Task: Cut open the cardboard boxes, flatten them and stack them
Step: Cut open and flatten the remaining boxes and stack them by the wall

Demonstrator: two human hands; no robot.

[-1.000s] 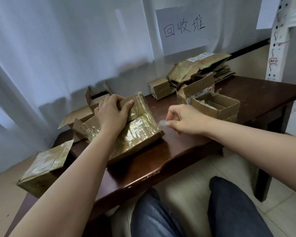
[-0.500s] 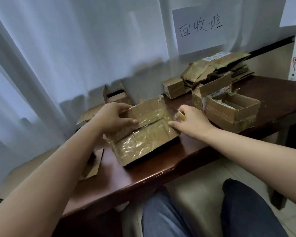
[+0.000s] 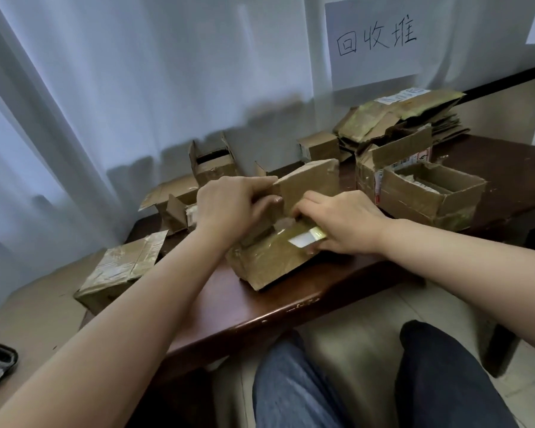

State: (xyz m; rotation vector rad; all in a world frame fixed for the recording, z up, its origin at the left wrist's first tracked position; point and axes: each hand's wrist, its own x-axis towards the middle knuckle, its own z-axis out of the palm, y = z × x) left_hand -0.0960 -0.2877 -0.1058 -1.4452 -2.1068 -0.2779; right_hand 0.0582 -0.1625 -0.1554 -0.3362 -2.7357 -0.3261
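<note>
A taped cardboard box (image 3: pixel 269 264) lies at the front edge of the dark wooden table (image 3: pixel 260 307). One top flap (image 3: pixel 309 183) stands raised, and my left hand (image 3: pixel 229 205) grips it at its left end. My right hand (image 3: pixel 340 223) lies over the box opening with fingertips at the flap's base, and it holds a small yellow-handled cutter (image 3: pixel 306 239) whose pale blade lies flat on the taped top. A stack of flattened boxes (image 3: pixel 402 115) sits at the back right, under a paper sign.
Two opened boxes (image 3: pixel 423 193) stand to the right of the one I work on. Small open boxes (image 3: pixel 212 162) and loose flaps sit at the back left. A taped box (image 3: pixel 121 273) hangs over the table's left end. My knees are below the table edge.
The view has swung left then back. The top flap has come up from the box under my left hand. My right hand moved from the box's right corner onto the opening.
</note>
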